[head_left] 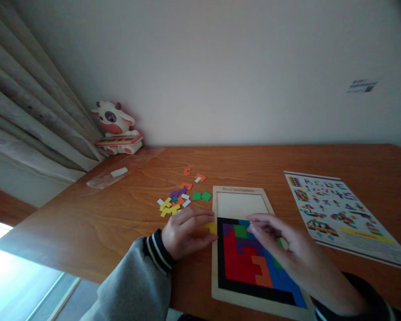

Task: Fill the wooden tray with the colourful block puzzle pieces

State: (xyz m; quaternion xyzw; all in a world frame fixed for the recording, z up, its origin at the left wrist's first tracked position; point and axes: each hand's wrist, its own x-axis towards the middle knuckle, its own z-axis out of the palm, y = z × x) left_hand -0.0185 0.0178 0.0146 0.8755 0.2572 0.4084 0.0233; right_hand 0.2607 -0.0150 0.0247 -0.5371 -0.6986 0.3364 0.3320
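Observation:
A wooden puzzle tray (214, 276) lies on the table, its lower part filled with black, red, blue, purple, green and orange block pieces. At the tray's left edge, my left hand (189, 229) is closed round a yellow puzzle piece (211, 226), partly hidden by the fingers. My right hand (277, 238) hovers over the tray's right side, thumb and index finger drawn close together near a blue piece. Whatever lies between those fingertips is too small to make out. Green pieces (206, 196) rest just left of the tray, beside a loose heap of yellow, purple, white and orange pieces (170, 207).
A printed pattern sheet (341, 214) lies right of the tray. A clear plastic bag (103, 180) is at the table's left. Behind it a toy cow with a keyboard (116, 127) stands by the curtain (30, 93). The wall (240, 80) borders the table's (130, 214) far edge.

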